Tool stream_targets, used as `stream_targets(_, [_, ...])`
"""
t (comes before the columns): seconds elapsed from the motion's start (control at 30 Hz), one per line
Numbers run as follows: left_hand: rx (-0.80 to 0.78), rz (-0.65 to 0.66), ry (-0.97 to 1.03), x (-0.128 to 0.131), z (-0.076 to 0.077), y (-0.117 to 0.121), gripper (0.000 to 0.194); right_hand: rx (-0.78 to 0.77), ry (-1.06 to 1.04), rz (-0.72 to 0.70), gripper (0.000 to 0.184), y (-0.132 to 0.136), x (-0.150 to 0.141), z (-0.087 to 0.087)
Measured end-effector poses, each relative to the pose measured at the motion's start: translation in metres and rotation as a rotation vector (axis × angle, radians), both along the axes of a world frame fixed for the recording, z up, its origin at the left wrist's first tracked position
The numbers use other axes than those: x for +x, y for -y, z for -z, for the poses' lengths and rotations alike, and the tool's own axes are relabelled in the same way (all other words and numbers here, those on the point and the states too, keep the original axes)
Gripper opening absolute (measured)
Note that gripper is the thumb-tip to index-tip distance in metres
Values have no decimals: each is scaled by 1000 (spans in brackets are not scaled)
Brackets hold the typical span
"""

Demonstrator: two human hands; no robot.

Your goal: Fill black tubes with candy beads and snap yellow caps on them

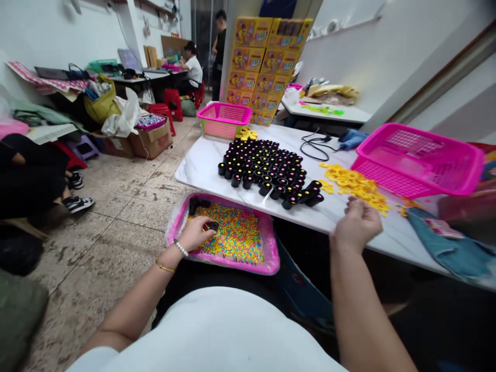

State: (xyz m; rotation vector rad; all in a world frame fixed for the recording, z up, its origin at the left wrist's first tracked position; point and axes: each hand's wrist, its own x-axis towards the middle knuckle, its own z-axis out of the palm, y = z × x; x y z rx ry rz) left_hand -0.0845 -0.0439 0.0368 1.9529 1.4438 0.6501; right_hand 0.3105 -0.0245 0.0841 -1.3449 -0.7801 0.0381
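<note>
Black cylindrical piece (212, 226): pinched between thumb and fingers of the left hand (197, 235), low over the small multicoloured beads (236, 235) in the pink tray (273, 245). Contact with the beads cannot be confirmed; the fingers cover part of the piece, and its exact tilt is unclear.

Handling, as judged: step in hand looks to be working this piece at the bead bed. A light pinch on the side wall should serve best, fingertips clear of the open end. Slow, shallow wrist motion preferred; a quick sweep could flick beads over the rim. A loose grip risks dropping the piece among them.

Left hand: fingers closed in as far as the piece allows. More black pieces (199, 204) lie just beyond it, at the tray's far corner.

Right hand (358, 219): raised at the worktop (194, 163) edge, fingers curled inward, fingertips beside the near side of the yellow ring-shaped pieces (356, 183). Whether it grips one: cannot tell, blurred. Beyond and left of it, a cluster of black cylinders (263, 165) with pink or yellow centres; beyond and right, a pink basket (418, 155).
</note>
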Motion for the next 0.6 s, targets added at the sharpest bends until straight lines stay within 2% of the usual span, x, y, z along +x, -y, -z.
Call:
stream_targets(0.07, [15,-2,19,5,-4,5,28,46,15,57,26,26,-30,1])
stream_targets(0.1, [16,4,30,8,-6,7,27,35,48,-5,24,38,-50,2])
stream_targets(0.13, [12,14,43,11,-7,9,26,-35,110,-165,22,48,-71,5])
stream_targets(0.2, [-17,34,67,18,-10,13,25,-247,264,-654,24,63,-112,13])
stream_targets(0.23, [-40,42,78,22,-11,14,25,-312,357,-846,31,66,-130,18])
stream_targets(0.3, [-88,49,87,28,-15,16,24,-362,556,-1104,46,68,-158,27])
stream_targets(0.33, [-105,49,85,30,-18,18,21,-361,646,-1173,51,68,-167,31])
stream_targets(0.4, [-109,47,70,31,-25,23,16,-370,770,-1275,57,64,-178,37])
stream_targets(0.47, [-81,54,49,27,-26,25,12,-455,821,-1342,65,55,-180,46])
stream_targets(0.53, [-32,23,9,19,-19,18,12,-592,840,-1287,68,36,-176,58])
stream_targets(0.6, [-16,-129,-146,7,-7,4,22,-729,923,-1181,63,13,-171,68])
